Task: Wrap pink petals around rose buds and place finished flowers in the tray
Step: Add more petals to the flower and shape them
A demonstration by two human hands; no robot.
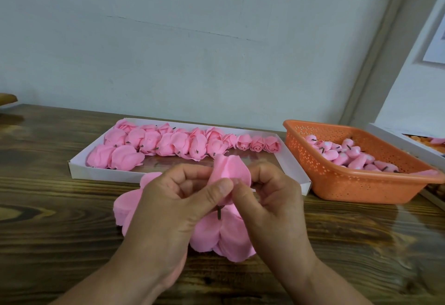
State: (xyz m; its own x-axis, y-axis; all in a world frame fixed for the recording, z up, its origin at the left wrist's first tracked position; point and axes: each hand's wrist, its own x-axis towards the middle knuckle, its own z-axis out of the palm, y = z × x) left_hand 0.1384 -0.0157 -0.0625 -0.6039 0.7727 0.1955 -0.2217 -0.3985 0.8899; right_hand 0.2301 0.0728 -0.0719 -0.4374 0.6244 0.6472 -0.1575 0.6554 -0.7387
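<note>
Pink flower: the flower (227, 179) sits between your hands above the table's centre, its long axis near upright, brown stem (219, 213) pointing down to 6 o'clock and petal edges up toward 12.
Left hand: your left hand (173, 198) comes in from 7 o'clock, fingers curled, thumb pressed on the petal's lower front, pinching the flower.
Right hand: your right hand (269, 198) comes in from 5 o'clock, thumb and curled fingers pinching the flower's right side; both thumbs nearly meet.
Petals: a loose pile of petals (216, 237) lies flat on the table under your hands, thin, soft-looking, rounded lobes.
Tray: the shallow white card tray (101, 172) lies at 12 o'clock beyond your hands, its long side running 9 to 3; wrapped flowers (154, 145) fill its left and middle, small tight buds (257, 145) line up at the right.
Basket: an orange perforated plastic basket (349, 184) at 2 o'clock holds more buds.
Table: dark, glossy wood-grain table (60, 232).
</note>
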